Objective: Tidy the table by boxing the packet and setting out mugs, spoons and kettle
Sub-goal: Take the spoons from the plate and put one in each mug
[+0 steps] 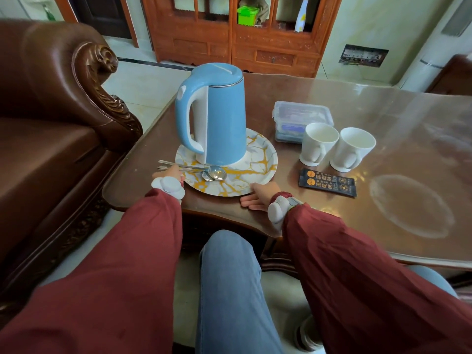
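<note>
Sitting on the marbled tray [265, 159]: blue kettle [219, 118] plus two spoons [213, 173] at 6 o'clock. Left hand [170, 173] grips the tray's 9 o'clock rim; right hand [260, 196] lies open at 5. Mugs [337, 148], lidded plastic box [302, 118] and dark packet [327, 182] crowd 3 o'clock.

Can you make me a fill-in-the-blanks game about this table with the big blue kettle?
1. The blue kettle stands on a round ____ with gold veins.
2. Beside the clear box stand ____ white mugs.
3. The two spoons lie on the plate in front of the ____.
4. The dark packet lies flat on the ____, near the mugs.

Missing words: plate; two; kettle; table
</note>
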A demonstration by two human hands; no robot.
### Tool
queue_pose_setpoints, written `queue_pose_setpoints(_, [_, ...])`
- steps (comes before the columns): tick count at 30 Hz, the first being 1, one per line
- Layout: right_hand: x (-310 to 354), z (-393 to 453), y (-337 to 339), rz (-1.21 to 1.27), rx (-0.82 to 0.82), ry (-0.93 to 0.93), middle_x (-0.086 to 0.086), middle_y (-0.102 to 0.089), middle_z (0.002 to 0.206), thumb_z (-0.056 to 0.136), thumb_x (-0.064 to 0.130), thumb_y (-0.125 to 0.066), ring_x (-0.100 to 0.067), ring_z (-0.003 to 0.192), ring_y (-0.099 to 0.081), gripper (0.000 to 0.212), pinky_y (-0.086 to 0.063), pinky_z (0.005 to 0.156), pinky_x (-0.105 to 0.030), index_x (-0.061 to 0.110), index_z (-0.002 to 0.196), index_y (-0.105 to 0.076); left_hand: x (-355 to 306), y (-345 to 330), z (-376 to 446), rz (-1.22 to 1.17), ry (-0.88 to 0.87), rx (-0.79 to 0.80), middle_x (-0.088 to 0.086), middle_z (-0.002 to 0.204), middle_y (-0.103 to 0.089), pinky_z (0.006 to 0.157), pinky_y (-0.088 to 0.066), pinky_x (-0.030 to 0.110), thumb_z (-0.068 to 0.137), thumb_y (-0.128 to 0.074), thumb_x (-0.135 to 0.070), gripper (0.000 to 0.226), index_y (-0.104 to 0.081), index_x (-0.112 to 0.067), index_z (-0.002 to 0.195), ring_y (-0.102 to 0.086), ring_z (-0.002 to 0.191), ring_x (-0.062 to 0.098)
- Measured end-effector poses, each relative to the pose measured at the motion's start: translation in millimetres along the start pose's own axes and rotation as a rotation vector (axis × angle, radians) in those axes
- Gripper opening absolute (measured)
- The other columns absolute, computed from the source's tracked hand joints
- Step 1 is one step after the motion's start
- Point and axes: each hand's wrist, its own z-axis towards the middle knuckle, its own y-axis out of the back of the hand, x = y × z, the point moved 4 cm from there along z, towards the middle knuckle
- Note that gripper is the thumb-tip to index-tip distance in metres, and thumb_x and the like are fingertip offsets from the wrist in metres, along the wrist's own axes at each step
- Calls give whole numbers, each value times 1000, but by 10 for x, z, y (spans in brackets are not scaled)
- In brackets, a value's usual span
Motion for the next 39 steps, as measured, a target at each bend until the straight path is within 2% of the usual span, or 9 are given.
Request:
queue_pose_setpoints(7, [-6, 2, -13, 8, -44, 35, -15, -71, 100, 98, 22, -32, -6, 35, -61, 38, -46, 39, -15, -5, 111, -55, -35, 52, -118, -144, -49, -88, -5, 22, -45, 38, -41, 21, 90, -41, -10, 31, -46, -4, 60, -46, 20, 5])
queue_pose_setpoints(10, [-12, -16, -22, 22, -65, 62, -19, -69, 109, 99, 25, -34, -6, 33, -59, 41, -44, 37, -15, -8, 111, -55, -80, 137, -172, -181, -112, -128, -1, 26, -50, 30, -39, 13, 89, -42, -6, 31, -46, -2, 59, -50, 22, 6])
queue_pose_setpoints(14, [-26, -30, -29, 34, -85, 100, -15, -68, 93, 100, 29, -33, -5, 30, -56, 42, -42, 36, -15, 0, 78, -53, -150, 173, -291, -213, -190, -123, 11, 55, -53, 28, -37, 12, 90, -45, -4, 29, -45, -3, 61, -50, 22, 7])
queue_pose_setpoints(18, [-81, -10, -8, 51, -132, 138, -10, -66, 74, 99, 31, -36, -5, 31, -57, 44, -44, 42, -17, 2, 68, -52, -204, 138, -444, -220, -245, -100, 0, 30, -53, 31, -42, 15, 86, -46, 1, 28, -48, -1, 59, -51, 23, 8])
queue_pose_setpoints(21, [-105, -24, 31, 96, -136, 142, -17, -67, 81, 98, 24, -38, -13, 39, -62, 38, -48, 49, -23, 1, 70, -51, -237, 75, -532, -219, -275, -57, 2, 36, -55, 33, -41, 16, 88, -45, 1, 29, -48, -2, 59, -51, 24, 7])
queue_pose_setpoints(25, [-112, -140, 108, 114, -124, 136, -10, -63, 67, 95, 13, -40, -12, 33, -59, 21, -47, 38, -18, 1, 82, -52, -219, -45, -644, -193, -323, -56, 3, 40, -55, 35, -41, 18, 89, -49, 1, 29, -49, -4, 61, -48, 24, 4])
queue_pose_setpoints(30, [-102, -258, 290, 164, -167, 197, -7, -55, 58, 94, 15, -42, -9, 26, -49, 26, -38, 37, -15, 10, 70, -47, -152, -322, -804, -219, -329, 7, -4, 30, -54, 43, -46, 22, 87, -49, 5, 25, -52, -1, 63, -53, 28, 4])
queue_pose_setpoints(35, [-1, -394, 674, 92, -358, 402, -2, -58, 49, 92, 20, -50, -4, 26, -48, 35, -35, 32, -12, 13, 58, -55, -79, -770, -1052, -232, -315, 104, -6, 30, -54, 53, -51, 25, 87, -50, 5, 29, -52, -5, 60, -59, 38, 12])
queue_pose_setpoints(39, [63, -497, 1047, 73, -450, 460, -1, -60, 48, 87, 23, -51, -7, 31, -52, 28, -42, 43, -21, 16, 60, -57, -79, -1156, -1280, -257, -315, 198, -5, 31, -55, 47, -51, 21, 89, -48, 7, 16, -56, 3, 75, -56, 31, 5])
